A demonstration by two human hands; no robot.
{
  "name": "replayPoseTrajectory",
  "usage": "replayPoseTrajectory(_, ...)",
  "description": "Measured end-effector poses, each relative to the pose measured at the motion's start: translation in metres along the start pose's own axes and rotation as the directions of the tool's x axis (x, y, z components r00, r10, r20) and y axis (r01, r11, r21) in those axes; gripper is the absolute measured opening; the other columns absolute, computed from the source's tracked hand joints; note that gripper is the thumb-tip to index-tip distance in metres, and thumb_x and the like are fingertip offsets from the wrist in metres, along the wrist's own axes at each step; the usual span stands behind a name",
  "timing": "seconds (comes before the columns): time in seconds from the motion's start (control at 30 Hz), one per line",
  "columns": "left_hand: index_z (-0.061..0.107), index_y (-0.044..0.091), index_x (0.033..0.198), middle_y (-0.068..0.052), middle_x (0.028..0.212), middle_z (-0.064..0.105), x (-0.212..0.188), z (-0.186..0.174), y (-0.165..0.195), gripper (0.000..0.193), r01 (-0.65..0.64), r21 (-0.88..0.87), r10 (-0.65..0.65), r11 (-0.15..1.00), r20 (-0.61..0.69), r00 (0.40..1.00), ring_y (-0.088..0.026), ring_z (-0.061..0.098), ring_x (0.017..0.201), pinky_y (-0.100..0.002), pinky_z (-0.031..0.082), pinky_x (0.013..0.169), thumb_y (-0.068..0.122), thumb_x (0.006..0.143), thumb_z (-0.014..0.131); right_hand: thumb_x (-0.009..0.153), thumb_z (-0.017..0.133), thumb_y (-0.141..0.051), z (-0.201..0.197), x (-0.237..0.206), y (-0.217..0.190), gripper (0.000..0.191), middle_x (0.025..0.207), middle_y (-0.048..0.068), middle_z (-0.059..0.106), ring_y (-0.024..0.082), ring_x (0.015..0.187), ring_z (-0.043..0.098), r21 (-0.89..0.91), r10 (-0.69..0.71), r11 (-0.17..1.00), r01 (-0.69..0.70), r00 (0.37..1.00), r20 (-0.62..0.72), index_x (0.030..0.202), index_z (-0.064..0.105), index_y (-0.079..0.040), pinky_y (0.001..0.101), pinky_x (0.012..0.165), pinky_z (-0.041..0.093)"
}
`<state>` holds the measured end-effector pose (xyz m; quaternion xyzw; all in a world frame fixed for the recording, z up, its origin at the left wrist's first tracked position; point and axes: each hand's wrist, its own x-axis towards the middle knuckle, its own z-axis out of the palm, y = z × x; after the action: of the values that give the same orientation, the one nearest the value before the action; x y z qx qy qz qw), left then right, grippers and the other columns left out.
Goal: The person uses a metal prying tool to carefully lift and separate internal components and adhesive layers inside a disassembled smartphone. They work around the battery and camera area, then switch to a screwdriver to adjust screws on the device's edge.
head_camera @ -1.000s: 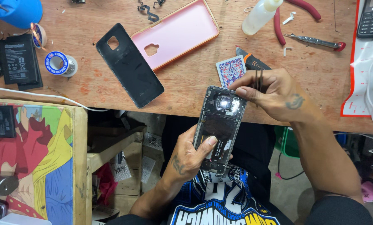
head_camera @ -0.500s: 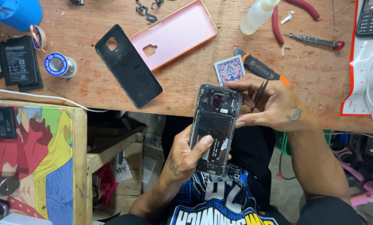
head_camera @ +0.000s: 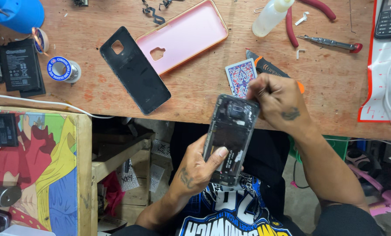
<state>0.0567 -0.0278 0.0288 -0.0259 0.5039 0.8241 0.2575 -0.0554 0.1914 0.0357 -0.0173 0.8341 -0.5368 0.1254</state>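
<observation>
Left hand (head_camera: pixel 195 168): grips the lower end of the opened phone (head_camera: pixel 229 137), thumb across its inner face.
Right hand (head_camera: pixel 279 102): clenched at the phone's top corner; what it pinches cannot be told.
Phone: held tilted over the edge of the bench (head_camera: pixel 335 87), above the lap.
Nearby: playing card (head_camera: pixel 240 76) and orange-handled tool (head_camera: pixel 265 65) just behind the right hand; black back cover (head_camera: pixel 134 70) and pink case (head_camera: pixel 182 35) to the left.

Black labelled battery (head_camera: pixel 20 65), blue-labelled solder spool (head_camera: pixel 62 70)
</observation>
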Motion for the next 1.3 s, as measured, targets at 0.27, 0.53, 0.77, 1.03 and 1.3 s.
replayPoseTrajectory(0.27,0.062,-0.003,0.123,-0.006,0.091,0.069,0.0,0.0,0.002,0.031,-0.032,0.12,0.036,0.992,-0.032,0.999,-0.007,0.062,0.075,-0.023,0.053,0.067,0.021,0.104,0.06,0.09,0.079,-0.016,-0.001,-0.004,-0.023,0.017,0.066,-0.002,0.061,0.002,0.057,0.05,-0.123,-0.063,0.99,0.072,0.995,0.075,0.088,0.072,-0.001,0.0202,0.047,0.039)
replayPoseTrajectory(0.53,0.056,-0.005,0.124,-0.014,0.097,0.074,0.004,-0.003,0.007,0.033,-0.094,-0.011,0.092,0.996,-0.101,0.991,-0.018,0.075,0.084,-0.032,0.065,0.075,0.02,0.103,0.055,0.1,0.065,-0.017,-0.035,-0.008,-0.015,0.018,0.088,-0.003,0.071,0.002,0.078,0.064,-0.178,-0.224,0.961,0.213,0.974,-0.045,0.108,0.072,-0.003,0.0215,0.067,0.051)
replayPoseTrajectory(0.77,0.054,-0.006,0.124,-0.015,0.1,0.074,0.024,-0.007,0.012,0.031,-0.29,-0.036,0.269,0.956,-0.279,0.922,-0.019,0.075,0.087,-0.032,0.064,0.078,0.016,0.102,0.054,0.092,0.089,-0.027,-0.044,0.001,0.003,0.031,0.088,0.015,0.066,0.026,0.073,0.065,-0.672,-0.425,0.696,0.255,0.9,-0.098,0.105,0.075,-0.003,0.0371,0.066,0.05)
replayPoseTrajectory(1.03,0.061,-0.002,0.125,0.0,0.094,0.065,0.044,-0.012,0.014,0.027,-0.351,0.075,0.352,0.933,-0.39,0.851,-0.004,0.054,0.079,-0.02,0.046,0.074,0.014,0.104,0.058,0.089,0.085,-0.019,-0.083,-0.022,0.001,0.037,0.095,0.016,0.067,0.029,0.076,0.066,-0.733,-0.285,0.675,0.081,0.945,-0.158,0.123,0.078,-0.006,0.0405,0.07,0.054)
replayPoseTrajectory(1.3,0.06,-0.004,0.122,-0.004,0.095,0.065,0.053,-0.01,0.016,0.023,-0.425,0.055,0.407,0.904,-0.417,0.812,-0.006,0.057,0.082,-0.021,0.049,0.079,0.013,0.107,0.059,0.076,0.067,0.003,-0.032,0.001,-0.013,0.055,0.107,0.02,0.066,0.037,0.095,0.063,-0.598,-0.65,0.527,0.604,0.74,0.174,0.13,0.06,-0.003,0.0444,0.085,0.054)
